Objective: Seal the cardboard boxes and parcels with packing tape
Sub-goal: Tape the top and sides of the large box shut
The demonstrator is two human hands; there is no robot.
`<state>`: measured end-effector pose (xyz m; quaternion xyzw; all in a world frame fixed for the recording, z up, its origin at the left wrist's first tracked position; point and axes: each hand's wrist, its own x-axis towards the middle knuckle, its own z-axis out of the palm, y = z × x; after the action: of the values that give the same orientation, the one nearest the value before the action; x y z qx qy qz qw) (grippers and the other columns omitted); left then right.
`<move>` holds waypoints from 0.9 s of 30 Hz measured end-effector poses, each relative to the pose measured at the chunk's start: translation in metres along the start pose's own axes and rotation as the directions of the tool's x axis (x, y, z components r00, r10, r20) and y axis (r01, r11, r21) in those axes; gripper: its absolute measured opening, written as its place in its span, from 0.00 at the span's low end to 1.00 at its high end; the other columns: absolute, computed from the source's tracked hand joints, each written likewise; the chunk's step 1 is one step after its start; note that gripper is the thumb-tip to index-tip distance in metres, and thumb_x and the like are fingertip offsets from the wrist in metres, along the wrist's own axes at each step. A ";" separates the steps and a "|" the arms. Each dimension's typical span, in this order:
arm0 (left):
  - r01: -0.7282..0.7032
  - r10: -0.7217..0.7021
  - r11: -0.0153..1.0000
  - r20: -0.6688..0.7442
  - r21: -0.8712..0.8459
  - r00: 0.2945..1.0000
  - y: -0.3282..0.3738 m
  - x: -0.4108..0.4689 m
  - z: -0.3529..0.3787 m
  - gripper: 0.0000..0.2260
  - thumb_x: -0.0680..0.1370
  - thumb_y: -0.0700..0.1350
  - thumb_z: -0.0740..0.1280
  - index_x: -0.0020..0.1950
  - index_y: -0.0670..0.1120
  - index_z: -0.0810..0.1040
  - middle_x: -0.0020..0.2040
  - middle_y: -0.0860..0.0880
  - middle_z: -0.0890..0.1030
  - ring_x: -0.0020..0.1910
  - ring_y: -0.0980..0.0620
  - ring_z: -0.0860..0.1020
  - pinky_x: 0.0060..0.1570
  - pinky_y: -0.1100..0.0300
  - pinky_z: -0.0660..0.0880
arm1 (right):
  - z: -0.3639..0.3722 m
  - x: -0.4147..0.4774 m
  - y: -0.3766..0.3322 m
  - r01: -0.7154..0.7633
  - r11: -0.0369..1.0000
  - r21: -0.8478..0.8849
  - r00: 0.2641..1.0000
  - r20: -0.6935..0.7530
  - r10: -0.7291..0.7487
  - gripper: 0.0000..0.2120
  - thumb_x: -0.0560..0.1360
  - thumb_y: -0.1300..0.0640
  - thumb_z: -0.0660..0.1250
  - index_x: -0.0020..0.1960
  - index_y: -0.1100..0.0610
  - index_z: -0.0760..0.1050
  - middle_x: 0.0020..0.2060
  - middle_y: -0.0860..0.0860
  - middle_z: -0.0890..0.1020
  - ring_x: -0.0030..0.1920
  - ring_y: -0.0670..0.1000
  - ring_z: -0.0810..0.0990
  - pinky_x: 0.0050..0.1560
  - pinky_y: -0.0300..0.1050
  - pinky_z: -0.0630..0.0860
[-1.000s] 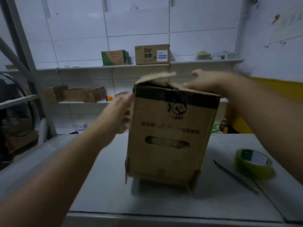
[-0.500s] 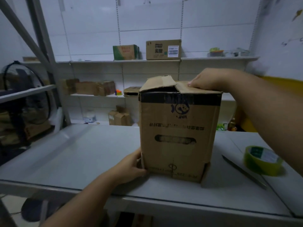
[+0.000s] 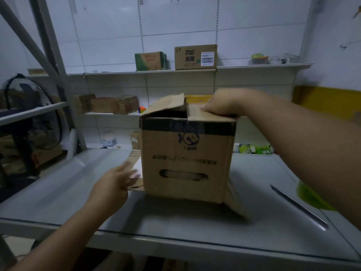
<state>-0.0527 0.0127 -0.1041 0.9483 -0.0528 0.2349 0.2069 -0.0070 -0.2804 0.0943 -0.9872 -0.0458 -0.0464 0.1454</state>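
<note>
Watching the feed, I see the left hand nearest, fingers loose, spread and blurred, touching a bottom flap that splays out at the left foot of the box. The box stands mid-table, printed face toward me. It is worn brown cardboard with a black tape band under its top edge, an oval hand slot low down, and a logo and text that read upside down, so its printed top points at the table. The face looks about as wide as tall, so I cannot pick a long axis. Right of it lies a blade, with a blurred green tape roll half hidden by my forearm. Up top, the left flap stands raised. The right hand presses the right flap flat with bent fingers; whether they hook its edge I cannot tell. Cartons sit on the shelf behind.
</note>
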 end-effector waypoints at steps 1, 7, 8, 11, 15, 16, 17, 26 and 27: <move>0.170 -0.183 0.972 -0.070 -0.160 0.981 -0.003 -0.003 0.002 0.30 0.74 0.38 0.69 0.74 0.52 0.63 0.75 0.50 0.61 0.71 0.46 0.65 0.64 0.51 0.69 | 0.010 0.003 0.003 -0.022 1.000 -0.018 0.999 0.028 0.022 0.19 0.80 0.44 0.58 0.55 0.60 0.75 0.46 0.55 0.77 0.42 0.55 0.79 0.33 0.44 0.75; 0.505 -0.390 0.677 0.321 -0.535 0.863 -0.005 -0.023 0.012 0.29 0.73 0.31 0.68 0.72 0.45 0.65 0.62 0.47 0.75 0.53 0.48 0.77 0.50 0.50 0.76 | 0.047 0.007 0.010 0.029 0.993 -0.113 0.998 0.064 -0.021 0.23 0.80 0.41 0.55 0.55 0.58 0.78 0.44 0.55 0.81 0.44 0.54 0.80 0.42 0.49 0.78; 0.490 -0.271 0.752 0.471 -0.441 0.840 -0.009 -0.024 0.004 0.27 0.72 0.31 0.67 0.69 0.47 0.70 0.65 0.49 0.74 0.61 0.49 0.74 0.60 0.48 0.72 | 0.051 0.007 0.006 0.065 0.984 -0.166 0.996 0.063 -0.055 0.23 0.80 0.41 0.54 0.55 0.58 0.79 0.44 0.55 0.81 0.44 0.54 0.81 0.47 0.50 0.78; 0.362 -0.161 0.925 0.749 -0.112 0.642 -0.014 -0.015 -0.031 0.22 0.67 0.44 0.69 0.54 0.67 0.76 0.69 0.61 0.69 0.69 0.60 0.63 0.72 0.50 0.58 | 0.063 0.007 -0.001 0.112 0.949 -0.294 0.994 0.042 -0.105 0.25 0.80 0.39 0.51 0.58 0.54 0.77 0.52 0.55 0.80 0.49 0.54 0.80 0.53 0.54 0.77; 0.159 -0.085 0.785 0.150 -0.599 0.985 0.024 0.019 -0.064 0.14 0.78 0.43 0.64 0.53 0.64 0.75 0.63 0.57 0.75 0.62 0.59 0.72 0.63 0.53 0.69 | 0.062 0.003 0.003 0.181 0.973 -0.142 0.983 0.066 -0.173 0.21 0.81 0.44 0.54 0.65 0.52 0.75 0.70 0.56 0.70 0.61 0.55 0.74 0.60 0.51 0.72; 0.064 0.010 0.766 0.111 -0.640 0.994 0.047 0.029 -0.073 0.10 0.77 0.52 0.64 0.55 0.66 0.76 0.61 0.61 0.75 0.60 0.62 0.73 0.59 0.56 0.71 | 0.061 0.000 0.005 0.190 0.979 -0.073 0.981 0.057 -0.186 0.19 0.81 0.45 0.55 0.66 0.51 0.75 0.67 0.54 0.74 0.61 0.54 0.74 0.60 0.51 0.72; 0.005 0.153 0.747 0.180 -0.665 0.972 0.070 0.037 -0.080 0.12 0.73 0.61 0.64 0.56 0.70 0.74 0.60 0.65 0.74 0.59 0.64 0.72 0.56 0.59 0.71 | 0.060 -0.002 0.007 0.188 0.982 -0.019 0.981 0.046 -0.187 0.18 0.81 0.46 0.56 0.66 0.49 0.75 0.65 0.51 0.76 0.61 0.53 0.75 0.60 0.50 0.72; -0.398 0.422 0.900 0.570 -0.175 0.705 0.171 0.056 -0.053 0.28 0.69 0.68 0.60 0.67 0.75 0.53 0.74 0.66 0.53 0.73 0.60 0.55 0.68 0.56 0.58 | 0.037 -0.001 0.039 0.007 0.975 -0.224 1.000 -0.002 -0.008 0.15 0.78 0.47 0.63 0.59 0.53 0.80 0.49 0.51 0.82 0.50 0.52 0.79 0.52 0.49 0.77; -0.388 0.411 0.906 0.554 -0.166 0.724 0.173 0.055 -0.050 0.28 0.67 0.70 0.57 0.65 0.77 0.52 0.74 0.66 0.54 0.72 0.59 0.57 0.67 0.58 0.60 | 0.039 0.001 0.040 0.004 0.969 -0.248 1.000 -0.028 -0.012 0.16 0.78 0.46 0.63 0.59 0.53 0.79 0.50 0.52 0.82 0.50 0.53 0.79 0.50 0.49 0.76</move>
<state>-0.0592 -0.1243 0.0254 0.9360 -0.3204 -0.0258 0.1434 0.0010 -0.3069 0.0460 -0.9967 -0.0415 -0.0666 0.0211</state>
